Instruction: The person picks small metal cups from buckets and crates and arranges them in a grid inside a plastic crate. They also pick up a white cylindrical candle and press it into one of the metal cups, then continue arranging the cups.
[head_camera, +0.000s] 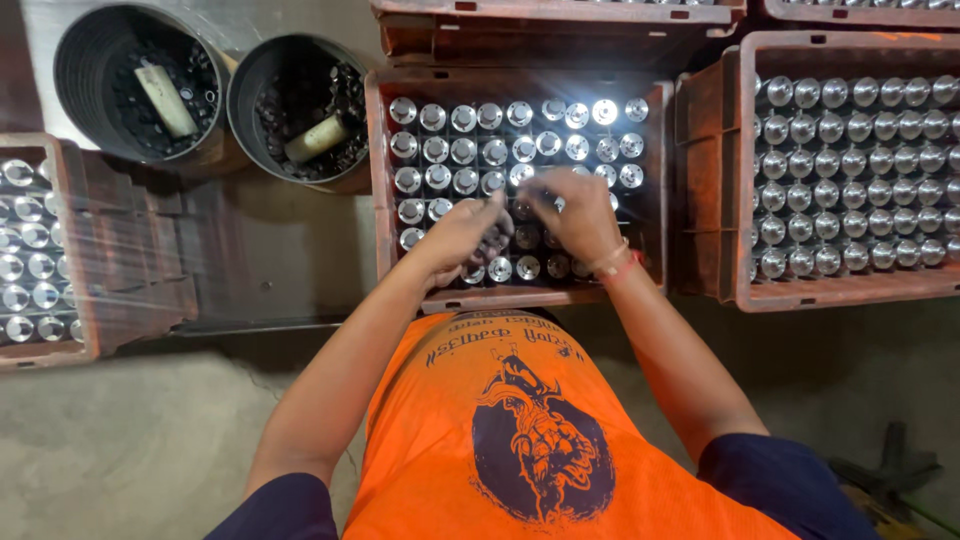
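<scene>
Reaching into the rust-brown plastic crate in front, both hands are working among upright shiny metal cylinders packed in tight rows, so each polished round top is facing up. The left hand is curling its fingers around one cylinder; the right hand is pinching downward, though what it grips I cannot tell. Two black ribbed buckets are standing near.
</scene>
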